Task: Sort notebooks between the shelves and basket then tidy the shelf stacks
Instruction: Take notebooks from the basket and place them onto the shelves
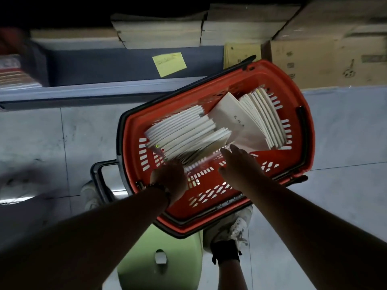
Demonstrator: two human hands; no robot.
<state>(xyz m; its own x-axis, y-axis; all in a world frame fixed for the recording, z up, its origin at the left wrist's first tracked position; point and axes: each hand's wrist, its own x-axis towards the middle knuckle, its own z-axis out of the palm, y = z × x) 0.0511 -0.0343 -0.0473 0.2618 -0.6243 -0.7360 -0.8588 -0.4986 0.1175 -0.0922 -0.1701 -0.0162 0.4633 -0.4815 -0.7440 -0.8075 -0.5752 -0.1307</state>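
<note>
The fingers of the left hand (169,174) are hidden under the near end of a fanned bundle of notebooks (184,132), so I cannot tell if they are curled around it or only support it. The right hand (238,164) has its fingers straight and close together, reaching toward the same bundle, touching or almost touching its edge (the picture is blurred there). Both hands are inside the red basket (301,164), which stands on the floor beside a green stool (142,258). A second group of notebooks (261,118) leans at the far end. I judge the sorting is only partly done: many notebooks remain in the basket, and the shelf (104,91) stacks (159,34) above look uneven, not yet tidied.
</note>
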